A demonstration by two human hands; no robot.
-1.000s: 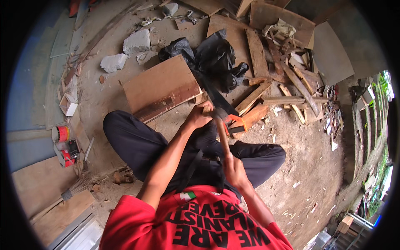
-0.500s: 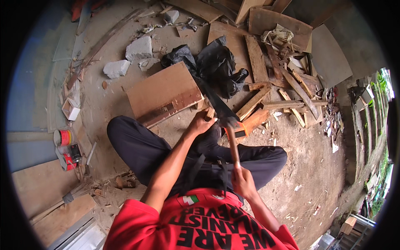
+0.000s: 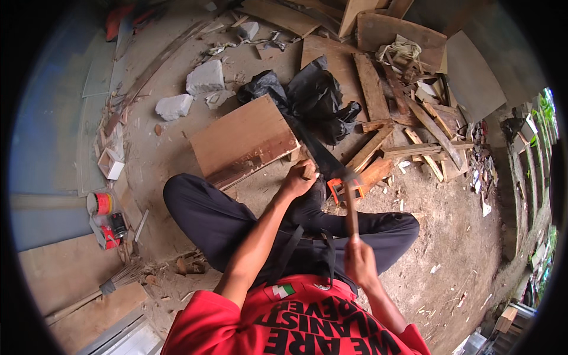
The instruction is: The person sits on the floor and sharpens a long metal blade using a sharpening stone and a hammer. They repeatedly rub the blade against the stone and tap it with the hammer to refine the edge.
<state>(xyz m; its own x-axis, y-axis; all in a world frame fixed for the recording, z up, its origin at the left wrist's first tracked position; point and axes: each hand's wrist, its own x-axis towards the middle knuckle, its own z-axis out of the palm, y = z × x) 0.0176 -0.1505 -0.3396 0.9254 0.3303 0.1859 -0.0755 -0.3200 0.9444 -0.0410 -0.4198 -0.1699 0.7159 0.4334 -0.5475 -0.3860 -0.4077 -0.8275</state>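
Note:
My left hand (image 3: pixel 299 179) is closed around a short wooden piece (image 3: pixel 306 171), most of it hidden by the fingers; its full shape cannot be made out. It sits just in front of a wooden box-like panel (image 3: pixel 236 130) with a darker, worn front edge. My right hand (image 3: pixel 360 263) grips the wooden handle of a hammer (image 3: pixel 352 216), whose blurred head is to the right of my left hand. Between the hammer and the panel lies a handsaw (image 3: pixel 322 158) with a dark blade and an orange handle, partly covered by the hammer head.
Beyond the panel are a crumpled black plastic bag (image 3: pixel 322 97) and pale concrete blocks (image 3: pixel 205 77). Scrap boards (image 3: pixel 373 89) pile up at the far right. Cans (image 3: pixel 100 203) stand on the left. My crossed legs (image 3: pixel 207 204) surround the work spot.
The hammer head has swung right, away from my left hand, uncovering more of the saw's orange handle. The wooden piece in my left hand is tilted differently. The whole view has shifted slightly.

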